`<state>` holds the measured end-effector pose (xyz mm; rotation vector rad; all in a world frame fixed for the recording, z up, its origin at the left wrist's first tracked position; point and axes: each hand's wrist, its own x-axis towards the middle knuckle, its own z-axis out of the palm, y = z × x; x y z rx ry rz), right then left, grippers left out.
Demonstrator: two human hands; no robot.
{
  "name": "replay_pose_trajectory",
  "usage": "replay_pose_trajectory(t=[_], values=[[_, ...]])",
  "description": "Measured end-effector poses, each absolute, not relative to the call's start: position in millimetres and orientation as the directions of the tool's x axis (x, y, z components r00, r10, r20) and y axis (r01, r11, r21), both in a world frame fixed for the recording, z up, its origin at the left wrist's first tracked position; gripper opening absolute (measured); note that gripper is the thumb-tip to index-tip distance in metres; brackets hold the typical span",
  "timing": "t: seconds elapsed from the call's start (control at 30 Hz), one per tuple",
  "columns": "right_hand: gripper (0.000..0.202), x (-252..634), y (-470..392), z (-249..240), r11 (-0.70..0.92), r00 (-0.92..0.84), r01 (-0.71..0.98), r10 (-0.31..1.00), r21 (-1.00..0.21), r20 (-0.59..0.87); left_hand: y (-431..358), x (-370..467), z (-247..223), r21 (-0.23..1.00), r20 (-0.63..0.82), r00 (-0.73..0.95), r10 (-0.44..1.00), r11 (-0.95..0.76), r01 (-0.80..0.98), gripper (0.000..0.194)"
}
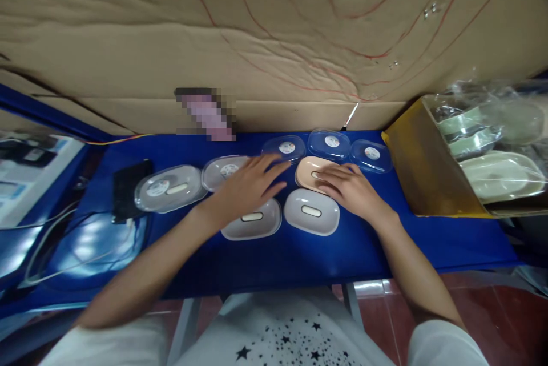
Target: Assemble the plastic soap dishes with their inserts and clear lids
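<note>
My left hand (252,184) is open, its fingers spread above a grey rounded plastic dish (265,228) with a white oblong piece in its middle. It also partly covers a clear lidded dish (214,173) behind. My right hand (353,188) lies over the right end of a peach dish (306,171), fingers stretched out and apart; whether they press on it I cannot tell. Just in front of that hand sits another grey dish (311,222). Clear plastic lids with round stickers, a left one (274,146), a middle one (321,152) and a right one (363,166), stand behind.
Another clear-lidded dish (188,189) lies left on the blue table (265,266), beside a black flat object (128,186) and a white cable (77,263). At right, a cardboard box (411,166) holds bagged green and cream dishes. A cardboard wall (149,57) rises behind.
</note>
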<state>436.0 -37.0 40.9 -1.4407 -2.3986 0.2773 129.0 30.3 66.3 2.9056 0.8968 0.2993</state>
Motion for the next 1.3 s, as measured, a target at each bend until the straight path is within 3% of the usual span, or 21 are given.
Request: replay_pose_trajectory(t=[0.13,0.23,0.43,0.63,0.83,0.93,1.07,1.3], values=[[0.031,441,-41,37,0.445,-0.432,0.842,0.895,-0.306,0.112,-43,84,76,0.159,0.218,0.814,0.539,-0.842,0.515,0.03],[0.035,440,-44,36,0.436,-0.422,0.857,0.9,-0.273,0.11,-74,63,60,0.139,0.229,0.754,0.616,-0.787,0.601,0.034],[0.04,432,-42,37,0.469,-0.449,0.857,0.883,-0.215,0.137,-82,66,31,0.21,0.272,0.696,0.665,-0.747,0.631,0.027],[0.038,422,-38,29,0.522,-0.51,0.852,0.846,-0.048,0.154,-74,87,55,0.27,0.323,0.683,0.656,-0.755,0.597,0.019],[0.041,422,-34,27,0.473,-0.451,0.873,0.875,-0.119,0.177,-16,127,76,0.194,0.401,0.676,0.617,-0.779,0.596,0.021],[0.049,425,-34,27,0.45,-0.424,0.882,0.887,-0.137,0.184,24,157,75,0.195,0.305,0.668,0.679,-0.731,0.654,0.023],[0.037,431,-35,31,0.484,-0.459,0.866,0.87,-0.129,0.183,47,178,65,0.245,0.202,0.611,0.765,-0.644,0.725,0.024],[0.033,450,-43,55,0.485,-0.413,0.841,0.862,-0.24,0.294,56,165,44,0.315,0.162,0.534,0.83,-0.556,0.769,0.037]])
